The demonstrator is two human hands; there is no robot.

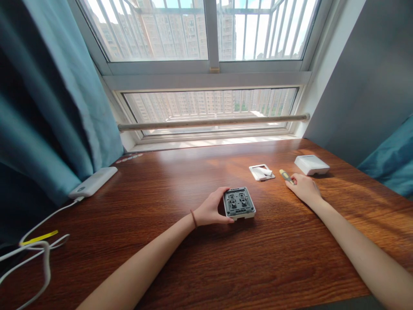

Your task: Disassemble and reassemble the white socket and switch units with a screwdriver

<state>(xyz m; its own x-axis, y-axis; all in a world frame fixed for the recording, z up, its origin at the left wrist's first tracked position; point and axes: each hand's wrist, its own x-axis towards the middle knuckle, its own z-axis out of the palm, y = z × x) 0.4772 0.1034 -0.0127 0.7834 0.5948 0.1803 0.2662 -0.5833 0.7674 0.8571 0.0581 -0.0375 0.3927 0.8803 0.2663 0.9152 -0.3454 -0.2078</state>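
Observation:
My left hand (211, 209) grips a wall switch (239, 202) by its left side, thumb at the near edge and fingers at the far edge. The switch has a white base, and its dark grey inner face with two mechanisms lies exposed, facing up. Farther right, my right hand (305, 188) has its fingers closed on the near end of a small yellow-and-grey handled tool (285, 176) at the tabletop. Its kind cannot be made out. Between the hands and farther back lies a white switch frame (261, 172) with a loose white piece (265, 172) on it.
A white box-like switch unit (312, 164) sits behind my right hand on the wooden table (161, 258). At the left are a white power bank (93, 182), white cables (45, 262), a yellow strip (40, 237) and a blue curtain (80, 94). A window bar (213, 123) spans the back.

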